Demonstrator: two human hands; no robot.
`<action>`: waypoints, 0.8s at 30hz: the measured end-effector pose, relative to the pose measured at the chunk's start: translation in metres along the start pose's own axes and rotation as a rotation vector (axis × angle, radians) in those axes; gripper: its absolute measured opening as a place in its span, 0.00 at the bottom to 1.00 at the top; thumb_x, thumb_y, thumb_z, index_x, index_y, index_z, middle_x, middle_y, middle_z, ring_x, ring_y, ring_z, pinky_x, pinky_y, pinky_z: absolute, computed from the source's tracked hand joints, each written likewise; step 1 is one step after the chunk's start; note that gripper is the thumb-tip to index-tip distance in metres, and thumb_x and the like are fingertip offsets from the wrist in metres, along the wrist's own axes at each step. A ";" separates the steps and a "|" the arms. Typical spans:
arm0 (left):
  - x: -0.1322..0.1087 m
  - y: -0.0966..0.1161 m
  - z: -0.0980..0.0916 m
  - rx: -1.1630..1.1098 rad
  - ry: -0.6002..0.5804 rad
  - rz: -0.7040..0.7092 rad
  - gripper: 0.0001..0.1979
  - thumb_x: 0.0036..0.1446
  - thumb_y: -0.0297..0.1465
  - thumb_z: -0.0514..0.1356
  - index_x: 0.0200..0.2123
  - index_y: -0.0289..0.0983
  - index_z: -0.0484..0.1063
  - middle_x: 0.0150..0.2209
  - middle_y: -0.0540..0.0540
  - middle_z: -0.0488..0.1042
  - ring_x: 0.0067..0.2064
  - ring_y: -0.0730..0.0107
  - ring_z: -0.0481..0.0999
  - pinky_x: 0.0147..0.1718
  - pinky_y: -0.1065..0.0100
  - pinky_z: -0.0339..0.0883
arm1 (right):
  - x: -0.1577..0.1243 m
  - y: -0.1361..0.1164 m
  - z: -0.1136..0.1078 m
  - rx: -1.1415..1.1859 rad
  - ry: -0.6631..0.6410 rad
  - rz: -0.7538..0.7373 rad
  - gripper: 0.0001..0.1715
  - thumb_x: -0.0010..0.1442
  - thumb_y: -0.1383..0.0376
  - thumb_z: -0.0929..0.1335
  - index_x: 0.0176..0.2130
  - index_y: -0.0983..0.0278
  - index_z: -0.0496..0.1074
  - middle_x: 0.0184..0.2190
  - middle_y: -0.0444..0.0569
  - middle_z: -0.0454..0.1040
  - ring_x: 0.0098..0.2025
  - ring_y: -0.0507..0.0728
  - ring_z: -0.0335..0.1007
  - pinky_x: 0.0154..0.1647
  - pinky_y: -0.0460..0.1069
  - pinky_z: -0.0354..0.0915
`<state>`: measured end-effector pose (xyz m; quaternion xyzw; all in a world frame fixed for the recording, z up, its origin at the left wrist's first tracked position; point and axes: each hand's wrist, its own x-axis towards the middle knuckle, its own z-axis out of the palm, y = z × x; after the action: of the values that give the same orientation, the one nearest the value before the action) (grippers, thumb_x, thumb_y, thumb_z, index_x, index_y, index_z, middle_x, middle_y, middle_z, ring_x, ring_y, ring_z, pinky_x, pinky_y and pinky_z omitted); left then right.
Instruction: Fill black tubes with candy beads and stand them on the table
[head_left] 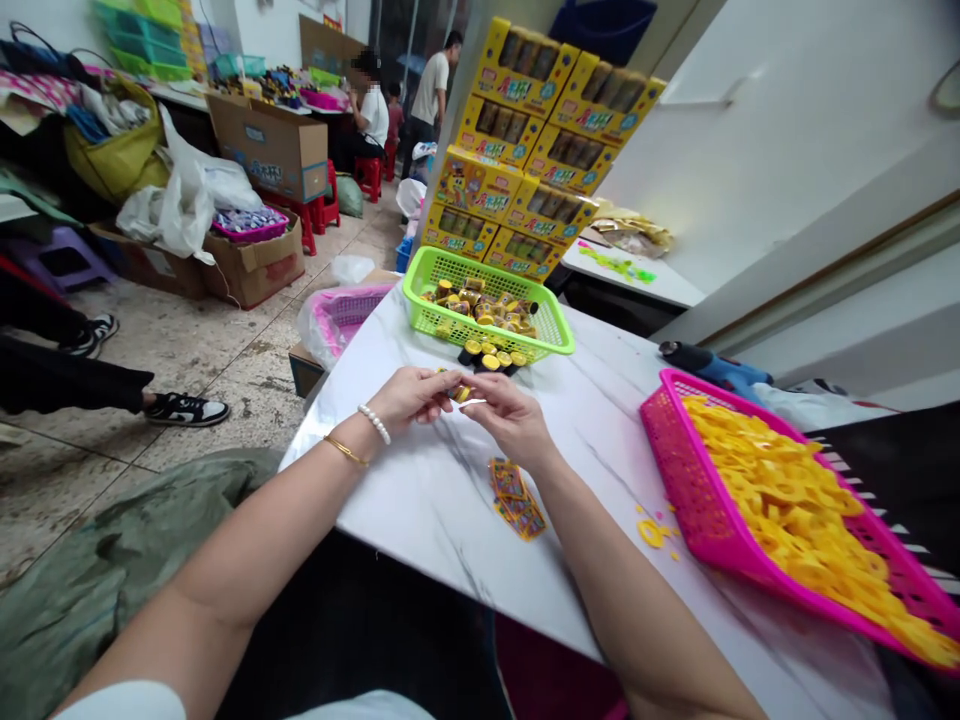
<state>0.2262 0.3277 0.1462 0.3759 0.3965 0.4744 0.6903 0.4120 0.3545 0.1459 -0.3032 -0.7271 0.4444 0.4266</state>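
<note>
Over the white table [420, 490], my left hand [416, 394] and my right hand [516, 412] meet, fingers closed from both sides on a small black-and-yellow cylinder [460, 394]. Fingertips cover most of it. Just beyond them stand several black cylinders with yellow tops [490, 358], close against a green basket [450, 322]. Inside that basket lie many small cylinders with printed wraps [487, 305]. Between my forearms, a few colourful printed labels [517, 500] lie overlapping on the table.
At the right, a pink basket [675, 480] holds yellow ring-shaped pieces [780, 500]; a blue-and-black power tool [712, 370] lies behind it. Loose yellow bits [651, 532] lie beside it. Yellow printed boxes [480, 185] are stacked behind the green basket. Other people are farther back and at left.
</note>
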 end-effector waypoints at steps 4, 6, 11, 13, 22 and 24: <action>-0.001 0.000 0.005 -0.094 -0.024 -0.090 0.21 0.51 0.45 0.71 0.30 0.31 0.76 0.19 0.48 0.73 0.15 0.82 0.63 0.12 0.77 0.47 | -0.001 0.001 0.000 0.080 0.107 -0.034 0.14 0.48 0.55 0.80 0.35 0.57 0.82 0.38 0.48 0.74 0.37 0.56 0.75 0.34 0.53 0.79; -0.002 0.001 0.008 -0.158 -0.031 -0.092 0.19 0.52 0.42 0.72 0.30 0.32 0.75 0.19 0.50 0.72 0.15 0.83 0.62 0.12 0.78 0.47 | -0.003 0.002 0.004 0.129 0.171 -0.032 0.13 0.48 0.56 0.80 0.32 0.59 0.81 0.35 0.46 0.73 0.32 0.54 0.75 0.30 0.54 0.79; -0.002 -0.001 0.013 -0.257 0.035 -0.151 0.17 0.53 0.40 0.71 0.26 0.32 0.73 0.15 0.54 0.67 0.14 0.85 0.58 0.12 0.79 0.45 | -0.006 0.003 0.013 0.093 0.262 -0.015 0.14 0.49 0.56 0.79 0.31 0.62 0.78 0.33 0.45 0.73 0.27 0.53 0.75 0.27 0.53 0.79; -0.002 -0.002 0.014 -0.276 0.065 -0.168 0.18 0.54 0.41 0.71 0.26 0.33 0.72 0.15 0.54 0.66 0.14 0.85 0.57 0.12 0.79 0.45 | -0.006 0.003 0.015 0.076 0.263 -0.020 0.13 0.51 0.57 0.78 0.32 0.62 0.78 0.33 0.45 0.74 0.27 0.53 0.75 0.29 0.53 0.80; -0.006 0.002 0.016 -0.300 0.056 -0.200 0.19 0.58 0.40 0.68 0.23 0.32 0.70 0.15 0.53 0.67 0.12 0.85 0.58 0.11 0.79 0.44 | -0.006 -0.005 0.016 -0.019 0.245 -0.123 0.08 0.52 0.60 0.78 0.30 0.60 0.80 0.34 0.46 0.72 0.31 0.53 0.75 0.31 0.53 0.82; -0.006 0.002 0.017 -0.277 0.072 -0.217 0.19 0.61 0.37 0.66 0.22 0.32 0.69 0.14 0.53 0.66 0.12 0.86 0.58 0.11 0.79 0.43 | -0.007 -0.004 0.016 -0.005 0.262 -0.115 0.08 0.52 0.60 0.78 0.29 0.60 0.79 0.34 0.45 0.71 0.30 0.53 0.75 0.31 0.53 0.82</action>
<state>0.2392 0.3203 0.1559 0.2149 0.3900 0.4605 0.7679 0.4007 0.3406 0.1432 -0.3175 -0.6825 0.3742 0.5416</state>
